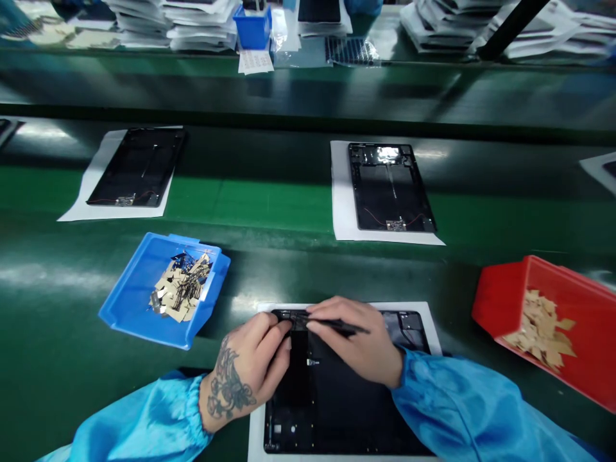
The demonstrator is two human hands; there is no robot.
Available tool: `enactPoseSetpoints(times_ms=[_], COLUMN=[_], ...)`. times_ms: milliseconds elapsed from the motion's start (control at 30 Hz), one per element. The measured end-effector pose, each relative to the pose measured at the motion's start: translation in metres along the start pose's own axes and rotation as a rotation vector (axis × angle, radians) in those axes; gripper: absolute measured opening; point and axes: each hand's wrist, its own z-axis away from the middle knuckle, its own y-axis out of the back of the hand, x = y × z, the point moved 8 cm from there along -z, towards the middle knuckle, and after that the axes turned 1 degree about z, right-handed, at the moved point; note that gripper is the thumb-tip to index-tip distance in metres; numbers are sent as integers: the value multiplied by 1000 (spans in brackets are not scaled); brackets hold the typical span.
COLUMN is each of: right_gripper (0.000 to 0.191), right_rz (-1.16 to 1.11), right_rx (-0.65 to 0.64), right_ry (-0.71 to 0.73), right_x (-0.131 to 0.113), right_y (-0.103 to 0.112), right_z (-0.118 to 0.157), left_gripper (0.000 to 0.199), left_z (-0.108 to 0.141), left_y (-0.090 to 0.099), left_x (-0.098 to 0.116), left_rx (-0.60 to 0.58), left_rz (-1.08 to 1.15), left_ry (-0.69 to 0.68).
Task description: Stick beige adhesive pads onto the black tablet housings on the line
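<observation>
A black tablet housing (351,410) lies on a white sheet (256,423) in front of me. My right hand (353,333) is closed around black tweezers (344,326), whose tip points left at the housing's upper left corner. At that same corner my left hand (255,359) rests with its fingers bent and pressed together. Whatever its fingertips pinch, if anything, is hidden. A small white connector (312,362) shows on the housing between my hands.
To the left stands a blue bin (125,308) of small cut pieces; to the right, a red bin (587,327) of tan pieces. Further off, two more tablet housings (139,167) (389,186) lie on white sheets. Paper stacks (202,22) and a small blue box (253,29) line a shelf.
</observation>
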Motion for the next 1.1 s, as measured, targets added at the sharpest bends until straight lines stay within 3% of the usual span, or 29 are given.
enactPoseSetpoints(times_ms=[67, 133, 333, 567, 767, 867, 1000, 1100], right_gripper=[9, 7, 4, 2, 26, 31, 31, 20], right_rz=[-47, -43, -42, -3, -56, -73, 379, 638], right_rx=[141, 198, 180, 199, 216, 204, 97, 102], right_ry=[-120, -195, -215, -225, -342, -437, -577, -653], right_x=[10, 16, 22, 21, 22, 22, 29, 50], right_y=[11, 16, 15, 16, 29, 45, 84, 127], right_z=[0, 1, 2, 2, -3, -13, -44, -78], left_gripper=[28, 32, 35, 31, 27, 28, 30, 30], left_z=[0, -1, -4, -7, -12, -16, -19, -20], left_y=[-1, -4, -8, -6, -5, -4, -3, -2], left_x=[0, 1, 10, 9, 6, 9, 13, 12], left_rx=[-1, -8, -16, -4, 31, 29, 2, 4], left_rz=[-88, -184, -376, -295, -223, -192, -182, -128], left_ry=[-17, -58, -150, -150, -175, -206, -210, -180])
